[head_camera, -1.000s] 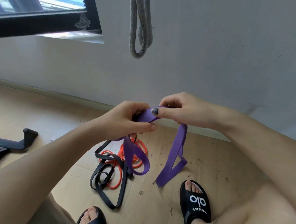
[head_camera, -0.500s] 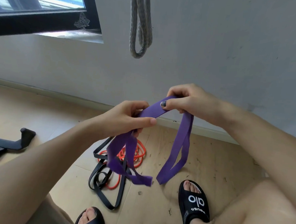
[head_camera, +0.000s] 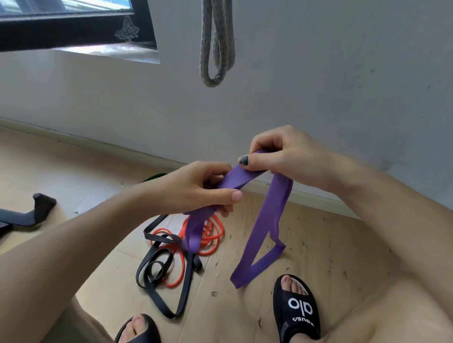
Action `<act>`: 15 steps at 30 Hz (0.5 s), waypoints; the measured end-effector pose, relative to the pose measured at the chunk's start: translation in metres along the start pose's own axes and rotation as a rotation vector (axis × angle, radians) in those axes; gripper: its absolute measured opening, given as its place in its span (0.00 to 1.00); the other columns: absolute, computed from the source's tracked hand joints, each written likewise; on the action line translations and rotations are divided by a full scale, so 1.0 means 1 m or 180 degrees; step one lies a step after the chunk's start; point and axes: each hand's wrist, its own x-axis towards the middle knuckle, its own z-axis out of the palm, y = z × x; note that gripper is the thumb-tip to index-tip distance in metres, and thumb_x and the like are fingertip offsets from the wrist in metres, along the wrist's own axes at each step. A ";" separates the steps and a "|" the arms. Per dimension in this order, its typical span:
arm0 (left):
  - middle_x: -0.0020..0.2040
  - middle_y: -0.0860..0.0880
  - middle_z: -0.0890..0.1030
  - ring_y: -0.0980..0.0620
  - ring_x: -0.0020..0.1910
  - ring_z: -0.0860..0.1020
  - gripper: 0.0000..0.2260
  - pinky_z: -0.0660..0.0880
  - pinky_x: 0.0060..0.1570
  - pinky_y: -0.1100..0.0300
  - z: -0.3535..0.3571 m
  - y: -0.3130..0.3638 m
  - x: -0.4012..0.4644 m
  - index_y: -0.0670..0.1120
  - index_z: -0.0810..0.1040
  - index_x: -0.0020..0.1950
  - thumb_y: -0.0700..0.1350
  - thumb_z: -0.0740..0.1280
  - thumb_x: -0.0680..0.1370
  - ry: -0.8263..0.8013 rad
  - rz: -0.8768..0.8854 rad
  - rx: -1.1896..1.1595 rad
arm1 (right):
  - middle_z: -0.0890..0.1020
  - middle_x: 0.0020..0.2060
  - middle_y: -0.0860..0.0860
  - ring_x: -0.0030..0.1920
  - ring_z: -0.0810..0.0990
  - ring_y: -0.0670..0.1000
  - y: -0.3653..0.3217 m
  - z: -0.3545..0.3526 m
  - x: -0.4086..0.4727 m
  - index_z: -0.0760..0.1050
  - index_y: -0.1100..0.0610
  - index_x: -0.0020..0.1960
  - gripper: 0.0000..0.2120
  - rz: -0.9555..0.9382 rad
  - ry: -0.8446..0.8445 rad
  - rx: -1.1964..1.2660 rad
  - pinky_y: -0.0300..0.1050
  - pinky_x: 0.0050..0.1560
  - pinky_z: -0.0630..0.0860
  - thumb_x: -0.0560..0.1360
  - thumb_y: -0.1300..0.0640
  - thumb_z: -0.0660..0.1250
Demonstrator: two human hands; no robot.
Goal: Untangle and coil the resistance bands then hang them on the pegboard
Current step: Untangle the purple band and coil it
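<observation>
Both hands work one purple band [head_camera: 267, 220] at mid-air above the floor [head_camera: 320, 255]. The left hand [head_camera: 201, 188] grips a bunched part of it, fingers curled round, a short loop drooping below. The right hand [head_camera: 281, 153] pinches the flat strap between thumb and fingers, and a long loop hangs from it, its end near the right sandal [head_camera: 295, 308]. On the floor under the left hand lie one black band [head_camera: 162, 273] and one orange band [head_camera: 203, 238], knotted through each other. Two black sandals show, the left sandal [head_camera: 139, 333] at the bottom edge. A grey rope loop [head_camera: 218, 39] hangs against the wall [head_camera: 330, 72]. A dark frame part [head_camera: 34, 211] lies at the left, below the window [head_camera: 65, 13].
</observation>
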 end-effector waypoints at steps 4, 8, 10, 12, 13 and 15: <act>0.38 0.46 0.79 0.51 0.36 0.80 0.20 0.77 0.38 0.57 -0.007 -0.009 0.003 0.42 0.74 0.49 0.58 0.74 0.75 0.0114 -0.0062 0.0413 | 0.71 0.24 0.42 0.28 0.67 0.42 0.005 -0.009 -0.003 0.78 0.52 0.33 0.14 0.0062 0.0136 0.0046 0.32 0.31 0.61 0.77 0.52 0.72; 0.34 0.43 0.75 0.50 0.30 0.70 0.27 0.70 0.34 0.47 0.002 -0.010 0.007 0.43 0.76 0.45 0.68 0.70 0.70 0.0630 0.0203 0.1213 | 0.79 0.29 0.46 0.30 0.71 0.45 0.003 -0.007 -0.003 0.81 0.54 0.40 0.10 0.0142 -0.0057 0.0104 0.39 0.34 0.67 0.79 0.52 0.70; 0.33 0.44 0.76 0.50 0.29 0.71 0.25 0.69 0.33 0.47 0.007 -0.009 0.008 0.44 0.76 0.42 0.68 0.68 0.71 0.0916 0.0395 0.1441 | 0.83 0.34 0.49 0.32 0.75 0.48 0.000 -0.002 -0.004 0.83 0.54 0.45 0.09 0.0176 -0.0327 0.0152 0.42 0.33 0.72 0.80 0.52 0.68; 0.31 0.47 0.75 0.51 0.29 0.69 0.23 0.67 0.31 0.51 0.012 -0.006 0.009 0.46 0.75 0.40 0.67 0.68 0.72 0.1188 0.0596 0.1630 | 0.81 0.31 0.50 0.31 0.76 0.49 -0.003 0.005 -0.005 0.82 0.56 0.44 0.11 0.0215 -0.0536 0.0152 0.42 0.34 0.73 0.80 0.51 0.67; 0.30 0.49 0.73 0.53 0.28 0.68 0.22 0.66 0.31 0.53 0.014 -0.005 0.009 0.47 0.75 0.39 0.66 0.69 0.73 0.1279 0.0645 0.1669 | 0.79 0.29 0.50 0.30 0.74 0.48 -0.004 0.007 -0.004 0.81 0.57 0.42 0.13 0.0210 -0.0560 0.0160 0.40 0.33 0.72 0.80 0.51 0.68; 0.31 0.49 0.74 0.53 0.29 0.71 0.21 0.69 0.31 0.55 0.014 -0.006 0.008 0.47 0.74 0.40 0.64 0.70 0.73 0.1108 0.0585 0.1356 | 0.74 0.25 0.48 0.27 0.70 0.47 -0.005 0.005 -0.004 0.80 0.56 0.38 0.13 0.0172 -0.0483 0.0207 0.37 0.30 0.67 0.80 0.53 0.69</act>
